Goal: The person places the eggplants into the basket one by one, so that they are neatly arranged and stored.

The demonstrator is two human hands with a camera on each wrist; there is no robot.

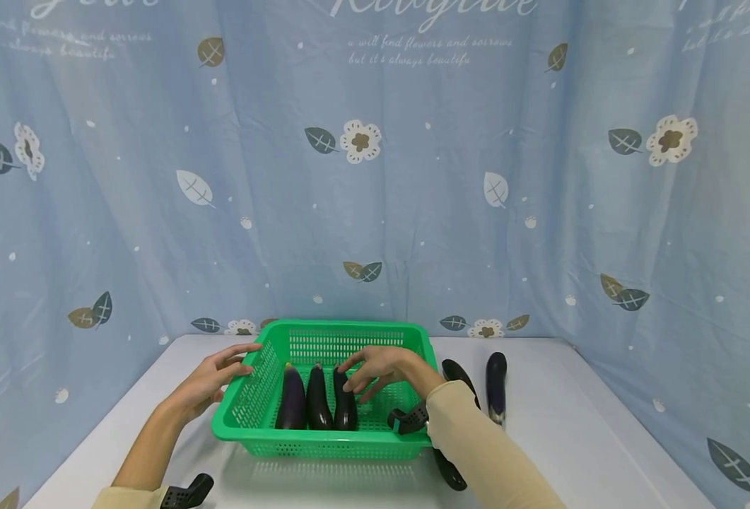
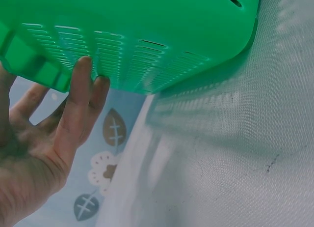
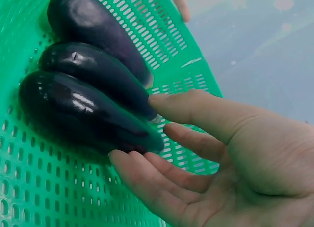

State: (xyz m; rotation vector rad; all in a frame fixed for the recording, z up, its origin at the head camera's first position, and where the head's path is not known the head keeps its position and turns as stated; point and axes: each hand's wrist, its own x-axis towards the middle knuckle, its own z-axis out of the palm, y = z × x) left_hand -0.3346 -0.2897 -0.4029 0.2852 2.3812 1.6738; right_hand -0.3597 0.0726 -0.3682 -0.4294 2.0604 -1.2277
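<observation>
Three eggplants [image 1: 319, 404] lie side by side in a green basket [image 1: 336, 435], long axes running away from the person, stem ends toward the blue curtain [image 1: 425, 212]. I count three more on the white table [image 1: 578, 417] to the right: the outermost eggplant [image 1: 496, 382] points its stem back toward the person, and the other two are partly hidden by the right sleeve [image 1: 485, 442]. The right hand [image 1: 384, 366] curves over the basket's rightmost eggplant [image 1: 346, 406], thumb and fingers spread wide; contact I cannot tell. The left hand [image 1: 204, 382] pinches the basket's left rim.
</observation>
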